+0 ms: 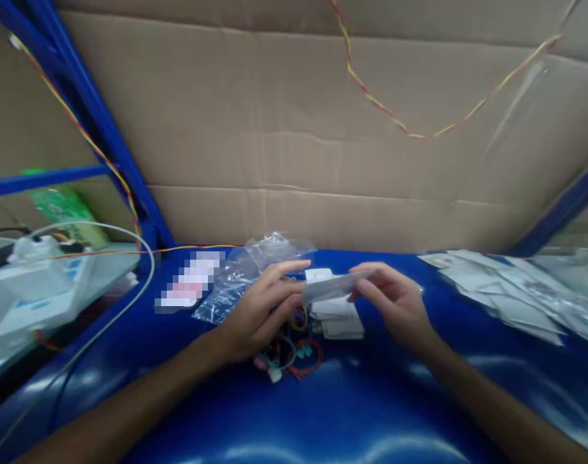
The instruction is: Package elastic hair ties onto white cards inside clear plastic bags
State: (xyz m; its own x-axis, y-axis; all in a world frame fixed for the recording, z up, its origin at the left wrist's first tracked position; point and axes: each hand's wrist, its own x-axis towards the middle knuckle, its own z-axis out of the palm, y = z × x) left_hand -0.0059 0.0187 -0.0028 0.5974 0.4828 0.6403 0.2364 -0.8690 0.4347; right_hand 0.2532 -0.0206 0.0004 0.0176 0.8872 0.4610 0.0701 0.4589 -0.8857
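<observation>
Both my hands hold one small flat white packet (333,285) a little above a glossy blue table (323,412). My left hand (262,309) pinches the packet's left end and my right hand (395,303) pinches its right end. Under the packet lies a small stack of similar white packets (340,320). Thin coloured wire loops with small connectors (294,357) lie just below my left hand. A crumpled clear plastic bag (245,274) sits behind my left hand. The picture is blurred, so the packet's contents are unreadable.
A spread of flat white and clear packets (516,290) covers the table's right side. A cardboard wall (323,142) stands behind, with a red-yellow twisted wire (405,125) hanging across it. Left of the blue frame post (110,135), a white box (37,283) and grey cable (129,283) lie.
</observation>
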